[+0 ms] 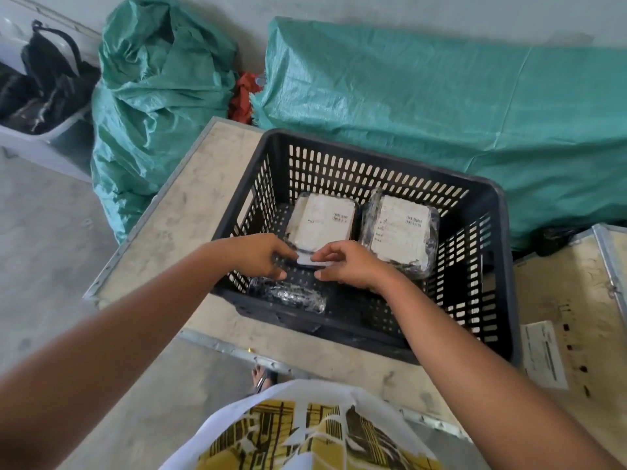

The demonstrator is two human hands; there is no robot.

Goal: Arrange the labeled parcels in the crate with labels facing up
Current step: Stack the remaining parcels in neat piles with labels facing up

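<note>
Far to my left, two green woven sacks (159, 106) slump against the wall, well apart from the work. Nearer in, the black slotted crate (488, 212) sits on a pale wooden board (176, 212), and both my hands are down inside it.

My left hand (258, 254) comes in from the left, thumb and fingers pinched onto the left end of a small parcel (314, 261); only a white sliver of its label shows between my two hands. My right hand (353, 264) meets it from the other side, fingertips closed on the right end. So both hands are gripping the same parcel, one at each end, and its long axis runs left to right between them, across the crate. Neither hand is nearer than the other; the parcel is shared evenly.

Just below my left hand, against the near wall, lies a dark wrapped parcel (288, 295) with no label showing. Behind my hands, the left labeled parcel (324, 220) lies label up, and just beside it to the right, the right labeled parcel (402, 230) does too, both with long axes running away from me.

I judge the held parcel goes down in the free floor in front of that back pair, white face kept upward. Rightmost, a loose paper slip (543, 354) rests on a second board outside the crate.
</note>
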